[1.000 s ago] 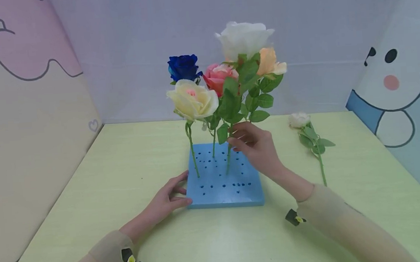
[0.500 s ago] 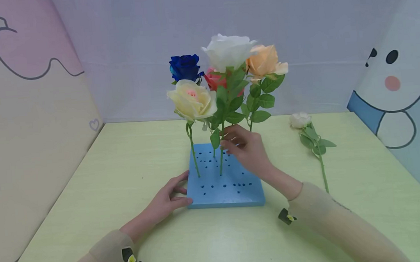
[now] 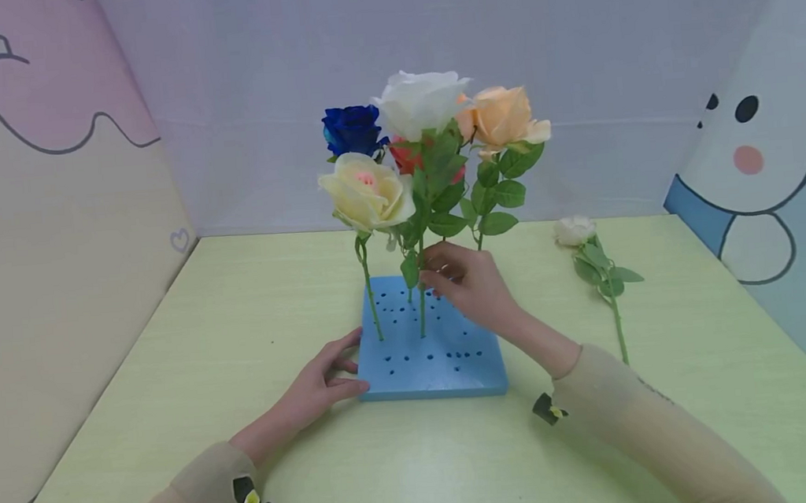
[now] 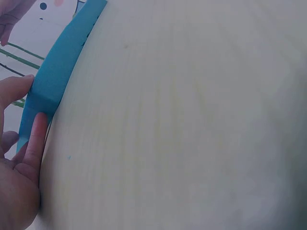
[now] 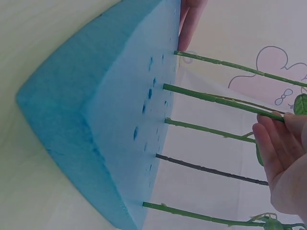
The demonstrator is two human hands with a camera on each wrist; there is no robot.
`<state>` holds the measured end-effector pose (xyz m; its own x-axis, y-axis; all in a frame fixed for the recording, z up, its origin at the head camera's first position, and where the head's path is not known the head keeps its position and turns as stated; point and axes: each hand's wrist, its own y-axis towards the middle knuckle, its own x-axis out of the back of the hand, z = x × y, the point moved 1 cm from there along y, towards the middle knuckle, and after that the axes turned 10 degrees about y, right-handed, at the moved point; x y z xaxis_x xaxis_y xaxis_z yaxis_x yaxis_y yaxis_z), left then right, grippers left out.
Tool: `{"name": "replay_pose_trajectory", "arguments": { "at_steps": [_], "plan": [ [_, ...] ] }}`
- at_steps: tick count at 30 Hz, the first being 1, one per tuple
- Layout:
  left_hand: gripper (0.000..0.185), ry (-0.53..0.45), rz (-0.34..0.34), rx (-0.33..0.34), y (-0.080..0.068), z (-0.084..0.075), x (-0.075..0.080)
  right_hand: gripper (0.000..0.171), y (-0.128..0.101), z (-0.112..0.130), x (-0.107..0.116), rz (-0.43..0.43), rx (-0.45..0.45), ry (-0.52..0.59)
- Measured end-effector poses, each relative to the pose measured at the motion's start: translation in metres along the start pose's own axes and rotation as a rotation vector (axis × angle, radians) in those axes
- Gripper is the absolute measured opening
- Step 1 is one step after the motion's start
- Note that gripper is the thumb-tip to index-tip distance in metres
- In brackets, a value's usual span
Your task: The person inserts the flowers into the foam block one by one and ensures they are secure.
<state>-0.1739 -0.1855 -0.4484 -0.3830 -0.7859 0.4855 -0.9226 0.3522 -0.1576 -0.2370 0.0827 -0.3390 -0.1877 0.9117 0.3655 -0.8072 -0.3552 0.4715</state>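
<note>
My right hand pinches the green stem of a large white rose between thumb and fingers. The lower end of that stem meets the top of a blue foam board full of small holes. Along the board's left edge rests my left hand, its fingers fairly straight and its fingertips against the foam's side. Around the white rose stand a cream rose, a blue rose, a partly hidden pinkish-red rose and a peach rose, their stems upright in the board.
A smaller white flower lies with its leafy stem on the pale table to the right. Behind the table hangs a plain pale backdrop. Printed side panels stand at both sides.
My right hand has moved left and slightly down with the white rose, whose stem now stands more upright and whose bloom covers much of the pinkish-red rose. My left hand has stayed put.
</note>
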Motion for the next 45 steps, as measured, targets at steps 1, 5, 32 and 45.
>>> {"name": "replay_pose_trajectory", "arguments": {
  "at_steps": [1,5,32,45],
  "plan": [
    [0.085,0.0,-0.001,0.001,0.0,0.0001,0.0,0.014,0.0004,-0.0003,0.0003,0.008,-0.013,-0.006],
    [0.084,0.0,-0.001,0.003,0.0001,0.0008,-0.0001,0.013,0.0008,-0.0012,0.0005,0.028,-0.043,-0.019],
    [0.084,0.019,0.001,0.014,-0.0001,-0.0002,0.0006,0.004,0.0034,-0.0039,-0.0015,0.106,-0.047,0.043],
    [0.085,0.009,0.003,0.004,-0.0004,-0.0043,0.0012,0.004,0.0036,-0.0046,-0.0014,0.131,-0.051,0.028]
  ]
}}
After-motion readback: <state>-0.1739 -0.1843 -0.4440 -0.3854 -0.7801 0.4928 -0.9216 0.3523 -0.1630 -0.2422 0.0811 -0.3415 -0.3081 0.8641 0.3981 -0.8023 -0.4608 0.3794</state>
